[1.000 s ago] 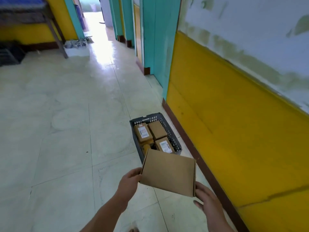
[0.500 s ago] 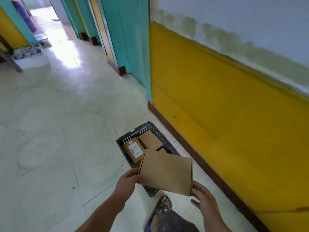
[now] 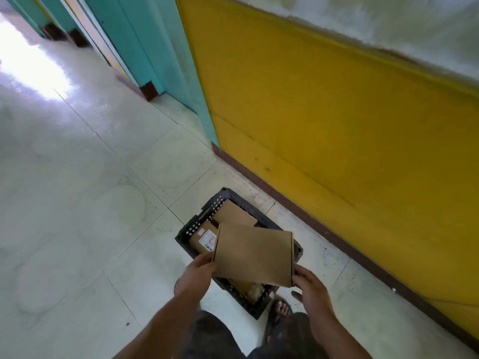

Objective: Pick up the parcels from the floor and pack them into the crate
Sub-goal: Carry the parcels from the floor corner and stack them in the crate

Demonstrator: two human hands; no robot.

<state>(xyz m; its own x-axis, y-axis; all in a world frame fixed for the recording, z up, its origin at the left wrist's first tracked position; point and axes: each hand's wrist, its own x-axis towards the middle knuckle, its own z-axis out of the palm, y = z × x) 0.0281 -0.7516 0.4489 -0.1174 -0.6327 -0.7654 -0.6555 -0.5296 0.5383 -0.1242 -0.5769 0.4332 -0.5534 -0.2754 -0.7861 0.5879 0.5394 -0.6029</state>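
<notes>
A flat brown cardboard parcel (image 3: 254,253) hangs above the dark plastic crate (image 3: 193,224), held between both hands. My left hand (image 3: 198,274) grips its left edge and my right hand (image 3: 312,286) grips its lower right corner. Inside the crate lie a labelled parcel (image 3: 203,238) at the left and a plain brown parcel (image 3: 234,215) at the far end. More cardboard shows under the held parcel near the crate's near end (image 3: 250,288). The held parcel hides most of the crate's inside.
The crate stands on pale floor tiles (image 3: 90,203) close to a yellow wall (image 3: 337,125) with a brown skirting. My sandalled foot (image 3: 280,310) is beside the crate's near corner. Teal door frames (image 3: 155,47) line the wall further on.
I have walked up to the crate and the view has tilted down. The parcel, still held by both hands, is now over the crate's opening rather than in front of it.
</notes>
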